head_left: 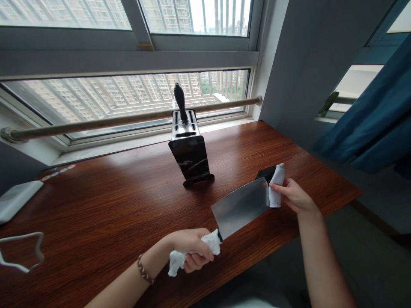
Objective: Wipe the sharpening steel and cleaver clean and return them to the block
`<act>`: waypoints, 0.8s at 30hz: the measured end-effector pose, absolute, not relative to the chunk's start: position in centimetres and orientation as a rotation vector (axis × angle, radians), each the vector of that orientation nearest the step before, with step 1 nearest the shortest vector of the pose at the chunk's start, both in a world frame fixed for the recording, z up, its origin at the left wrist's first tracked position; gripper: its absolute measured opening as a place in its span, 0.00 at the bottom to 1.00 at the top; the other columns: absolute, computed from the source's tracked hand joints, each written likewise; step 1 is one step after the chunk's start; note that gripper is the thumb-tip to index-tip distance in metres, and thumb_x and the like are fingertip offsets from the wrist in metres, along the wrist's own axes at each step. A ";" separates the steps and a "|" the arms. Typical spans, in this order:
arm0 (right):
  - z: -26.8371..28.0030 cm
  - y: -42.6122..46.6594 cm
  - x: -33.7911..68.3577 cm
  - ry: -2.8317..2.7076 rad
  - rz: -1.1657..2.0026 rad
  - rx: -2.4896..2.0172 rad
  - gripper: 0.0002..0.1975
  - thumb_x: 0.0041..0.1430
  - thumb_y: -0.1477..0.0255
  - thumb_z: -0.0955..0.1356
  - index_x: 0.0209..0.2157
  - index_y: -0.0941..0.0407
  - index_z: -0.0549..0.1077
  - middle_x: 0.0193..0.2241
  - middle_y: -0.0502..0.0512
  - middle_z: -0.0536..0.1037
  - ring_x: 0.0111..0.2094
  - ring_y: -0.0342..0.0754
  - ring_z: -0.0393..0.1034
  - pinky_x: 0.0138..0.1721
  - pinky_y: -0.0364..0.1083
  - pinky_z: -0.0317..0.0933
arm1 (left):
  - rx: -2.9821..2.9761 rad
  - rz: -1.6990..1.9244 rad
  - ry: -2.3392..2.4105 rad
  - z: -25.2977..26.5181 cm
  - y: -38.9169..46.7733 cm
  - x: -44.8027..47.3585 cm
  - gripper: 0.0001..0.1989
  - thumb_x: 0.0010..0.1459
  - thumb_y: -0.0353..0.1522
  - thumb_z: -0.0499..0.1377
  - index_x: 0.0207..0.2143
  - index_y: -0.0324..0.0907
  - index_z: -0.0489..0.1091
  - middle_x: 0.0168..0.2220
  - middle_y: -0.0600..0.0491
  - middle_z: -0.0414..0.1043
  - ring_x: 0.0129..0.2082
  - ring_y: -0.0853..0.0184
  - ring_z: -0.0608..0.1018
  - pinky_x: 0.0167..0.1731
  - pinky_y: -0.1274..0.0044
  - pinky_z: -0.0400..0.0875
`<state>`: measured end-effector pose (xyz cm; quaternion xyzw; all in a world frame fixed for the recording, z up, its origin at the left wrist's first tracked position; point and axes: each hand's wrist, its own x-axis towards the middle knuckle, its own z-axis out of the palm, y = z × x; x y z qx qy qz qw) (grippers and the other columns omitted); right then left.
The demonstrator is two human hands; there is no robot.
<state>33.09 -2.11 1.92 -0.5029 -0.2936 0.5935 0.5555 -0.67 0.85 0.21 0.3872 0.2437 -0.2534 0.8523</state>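
My left hand (195, 250) is wrapped round the dark handle of a cleaver, with a crumpled white tissue (212, 241) between fingers and handle. The wide steel blade of the cleaver (242, 207) points away to the right above the table. At its far end, my right hand (293, 194) pinches a folded white cloth (278, 188) against the blade's tip edge. Just behind that cloth a black item (266, 173) shows, partly hidden; I cannot tell whether it is part of the cloth.
A black knife block (191, 160) stands on the brown wooden table (128, 201), with one black-handled tool (180, 102) upright in its slots. At the left lie a white box-like object (19, 201) and a white wire frame (38, 252). A rail (128, 120) crosses the window behind.
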 end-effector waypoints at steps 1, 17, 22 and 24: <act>2.0 -2.0 33.1 -0.684 1.388 -1.189 0.15 0.40 0.71 0.77 0.32 0.60 0.76 0.30 0.55 0.78 0.31 0.47 0.73 0.36 0.42 0.65 | 0.818 -0.535 0.514 0.2 0.9 -0.6 0.18 0.48 0.31 0.58 0.13 0.41 0.51 0.11 0.62 0.46 0.09 0.79 0.52 0.08 0.83 0.47; 1.3 -1.5 31.9 -0.667 1.224 -1.226 0.18 0.35 0.70 0.78 0.30 0.61 0.75 0.25 0.53 0.76 0.27 0.46 0.71 0.30 0.41 0.65 | 0.828 -0.506 0.568 0.8 0.7 -0.3 0.18 0.46 0.30 0.58 0.13 0.41 0.51 0.11 0.61 0.47 0.09 0.79 0.52 0.09 0.84 0.48; 1.0 -1.5 32.2 -0.610 1.151 -1.253 0.18 0.35 0.68 0.78 0.30 0.61 0.74 0.24 0.53 0.76 0.27 0.46 0.71 0.29 0.42 0.66 | 0.809 -0.518 0.503 0.5 0.9 -0.5 0.18 0.48 0.32 0.58 0.13 0.41 0.51 0.11 0.61 0.46 0.09 0.79 0.52 0.08 0.84 0.47; 1.0 -1.7 32.7 -0.576 1.092 -1.267 0.19 0.35 0.67 0.77 0.29 0.60 0.73 0.24 0.52 0.75 0.26 0.46 0.70 0.28 0.42 0.66 | 0.777 -0.505 0.482 0.1 1.0 -0.7 0.18 0.49 0.32 0.58 0.14 0.41 0.52 0.11 0.61 0.46 0.09 0.79 0.51 0.08 0.84 0.48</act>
